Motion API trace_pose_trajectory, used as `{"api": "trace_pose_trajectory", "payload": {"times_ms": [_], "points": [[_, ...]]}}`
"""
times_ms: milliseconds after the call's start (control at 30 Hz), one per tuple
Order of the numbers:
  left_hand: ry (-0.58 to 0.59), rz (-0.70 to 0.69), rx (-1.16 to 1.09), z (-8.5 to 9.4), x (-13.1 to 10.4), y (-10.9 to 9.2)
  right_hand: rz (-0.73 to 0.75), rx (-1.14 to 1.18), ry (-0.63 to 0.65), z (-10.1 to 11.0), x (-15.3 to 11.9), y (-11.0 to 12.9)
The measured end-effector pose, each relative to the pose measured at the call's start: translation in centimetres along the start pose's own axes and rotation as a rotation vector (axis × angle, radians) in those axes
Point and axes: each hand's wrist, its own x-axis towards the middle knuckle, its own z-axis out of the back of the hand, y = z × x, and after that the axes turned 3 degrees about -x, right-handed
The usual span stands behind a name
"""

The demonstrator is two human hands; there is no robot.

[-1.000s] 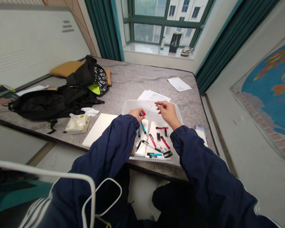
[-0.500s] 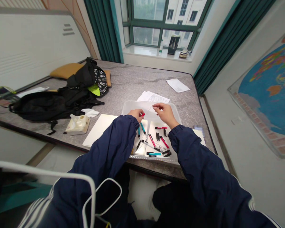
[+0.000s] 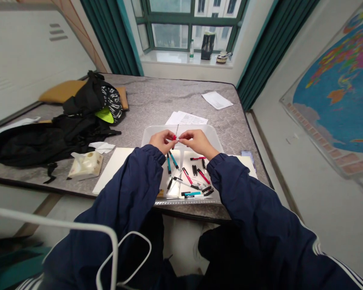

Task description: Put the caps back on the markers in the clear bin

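Over the back part of a clear plastic tray (image 3: 210,133), my hands meet fingertip to fingertip. My left hand (image 3: 162,141) pinches a small red pen part (image 3: 174,137). A thin stick like a pen refill (image 3: 177,129) points up from between the fingers. My right hand (image 3: 197,142) is closed in a pinch against the same spot; what lies in its fingertips is too small to make out. Below, the tray holds teal pens (image 3: 173,160), red pen barrels (image 3: 187,175), black caps (image 3: 194,170), and several clear and black pen pieces.
Cream sheets (image 3: 115,161) lie beside the tray. At left are a tissue pack (image 3: 86,164), a black backpack (image 3: 48,139) and a cap (image 3: 111,102). Printed papers (image 3: 187,118) lie behind the tray. A white tubular frame (image 3: 115,249) crosses the lower left foreground.
My hands have come together, the right one moving in to the left. The thin stick, earlier slanting across to my right hand, now points upward. The whole view has shifted slightly.
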Motion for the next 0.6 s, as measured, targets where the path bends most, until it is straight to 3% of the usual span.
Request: {"api": "trace_pose_trajectory", "payload": {"times_ms": [133, 600], "points": [[-0.062, -0.002, 0.011, 0.1, 0.0, -0.2, 0.041, 0.023, 0.002, 0.2, -0.1, 0.5], [-0.060, 0.015, -0.048, -0.2, 0.4, 0.7, 0.040, 0.199, -0.031, 0.1, 0.1, -0.1]]}}
